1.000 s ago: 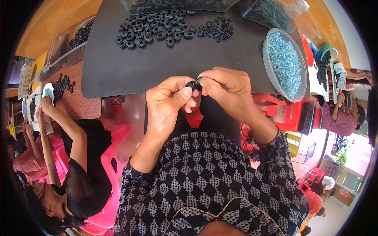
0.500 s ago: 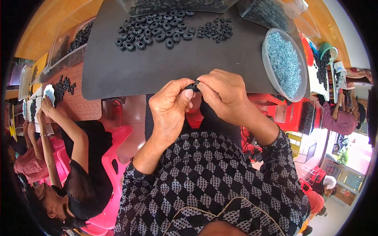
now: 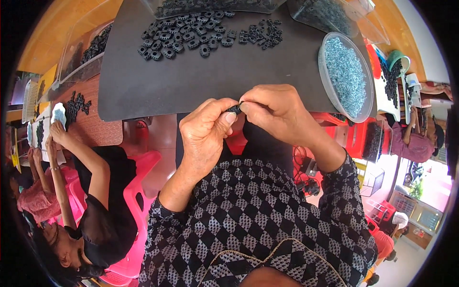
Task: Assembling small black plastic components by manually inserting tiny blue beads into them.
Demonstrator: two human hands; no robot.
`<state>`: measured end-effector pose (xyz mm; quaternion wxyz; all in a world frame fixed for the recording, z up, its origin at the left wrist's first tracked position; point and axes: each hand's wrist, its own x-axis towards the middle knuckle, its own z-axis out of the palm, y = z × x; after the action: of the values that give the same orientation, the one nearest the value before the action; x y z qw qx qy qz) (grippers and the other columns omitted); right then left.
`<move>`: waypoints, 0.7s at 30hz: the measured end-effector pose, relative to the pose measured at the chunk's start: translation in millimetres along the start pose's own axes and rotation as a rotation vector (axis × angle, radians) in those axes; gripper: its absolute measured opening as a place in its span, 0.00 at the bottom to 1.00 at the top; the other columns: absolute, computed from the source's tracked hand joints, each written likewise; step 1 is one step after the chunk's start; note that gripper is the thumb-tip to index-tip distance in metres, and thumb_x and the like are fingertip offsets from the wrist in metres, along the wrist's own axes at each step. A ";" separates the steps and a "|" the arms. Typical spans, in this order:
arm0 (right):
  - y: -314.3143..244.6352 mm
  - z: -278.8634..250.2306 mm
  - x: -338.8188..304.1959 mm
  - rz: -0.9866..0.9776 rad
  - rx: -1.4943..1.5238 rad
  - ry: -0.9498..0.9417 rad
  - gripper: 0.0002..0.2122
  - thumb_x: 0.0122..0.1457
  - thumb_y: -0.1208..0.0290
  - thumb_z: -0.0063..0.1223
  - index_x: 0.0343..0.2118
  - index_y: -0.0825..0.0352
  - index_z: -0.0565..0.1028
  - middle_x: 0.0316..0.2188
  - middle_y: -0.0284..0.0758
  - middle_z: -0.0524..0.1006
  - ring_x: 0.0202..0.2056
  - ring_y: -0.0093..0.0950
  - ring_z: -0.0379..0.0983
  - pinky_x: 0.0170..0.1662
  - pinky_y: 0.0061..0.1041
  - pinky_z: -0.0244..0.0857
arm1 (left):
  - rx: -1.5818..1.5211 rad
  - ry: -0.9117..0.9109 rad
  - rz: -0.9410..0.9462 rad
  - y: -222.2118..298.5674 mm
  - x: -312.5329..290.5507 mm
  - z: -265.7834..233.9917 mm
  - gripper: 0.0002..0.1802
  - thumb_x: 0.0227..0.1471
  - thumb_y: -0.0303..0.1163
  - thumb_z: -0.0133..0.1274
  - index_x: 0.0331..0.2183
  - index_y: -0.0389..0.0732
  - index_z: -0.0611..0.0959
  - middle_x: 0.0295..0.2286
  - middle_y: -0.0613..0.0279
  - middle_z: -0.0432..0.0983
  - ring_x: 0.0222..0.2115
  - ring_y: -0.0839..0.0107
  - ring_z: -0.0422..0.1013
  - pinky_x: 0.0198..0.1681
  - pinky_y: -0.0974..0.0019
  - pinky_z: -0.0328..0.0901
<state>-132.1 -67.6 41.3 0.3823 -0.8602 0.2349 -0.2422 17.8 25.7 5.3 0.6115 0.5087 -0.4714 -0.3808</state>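
Observation:
Just off the near edge of the dark table (image 3: 191,86), a small black plastic part (image 3: 233,109) is pinched between the thumb and fingers of my left hand (image 3: 205,126). My right hand (image 3: 275,111) meets it from the right, thumb and forefinger closed at the part's end. Whatever those right fingertips grip is too small to make out. Farther back lie a spread of black block-like plastic parts (image 3: 186,36) with round holes and, beside it, a smaller group of little black pieces (image 3: 262,35). A round clear tub (image 3: 321,71) of tiny bluish metallic pieces (image 3: 345,79) stands at the right.
Clear bins with black parts (image 3: 215,7) and bluish pieces (image 3: 325,19) line the far edge. At the left, a co-worker in black (image 3: 91,191) sits on a pink chair (image 3: 138,210) by a brown table (image 3: 98,119). Red stools (image 3: 354,138) stand at the right.
My right hand's thumb and forefinger have shifted slightly and its wrist has swung outward a little. The left hand keeps hold of the black part in nearly the same place.

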 end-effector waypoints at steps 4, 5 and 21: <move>1.3 2.9 -0.1 -0.122 -0.123 0.024 0.04 0.51 0.78 0.52 0.28 0.73 0.72 0.19 0.41 0.72 0.21 0.35 0.70 0.24 0.29 0.62 | 0.045 0.000 0.019 -0.3 -1.6 -0.8 0.07 0.49 0.19 0.53 0.34 0.32 0.80 0.20 0.66 0.69 0.18 0.81 0.64 0.20 0.77 0.60; 0.5 2.2 -0.7 -0.090 -0.140 -0.011 0.04 0.52 0.77 0.51 0.28 0.73 0.72 0.20 0.41 0.72 0.22 0.38 0.70 0.25 0.31 0.62 | 0.044 0.001 0.019 -0.1 -1.6 -1.7 0.07 0.49 0.19 0.53 0.34 0.32 0.80 0.20 0.66 0.69 0.18 0.81 0.64 0.20 0.77 0.60; 9.5 16.0 -5.7 -0.257 -0.312 -0.025 0.07 0.46 0.74 0.52 0.22 0.66 0.65 0.18 0.39 0.69 0.23 0.40 0.69 0.25 0.38 0.61 | 0.175 0.009 0.156 -7.5 -6.8 -3.7 0.08 0.47 0.19 0.55 0.34 0.32 0.81 0.22 0.64 0.72 0.16 0.81 0.65 0.17 0.78 0.59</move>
<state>-129.0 -61.2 23.2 0.2132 -0.9349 0.1532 -0.2387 19.7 31.6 -3.5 0.5946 0.5235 -0.5383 -0.2874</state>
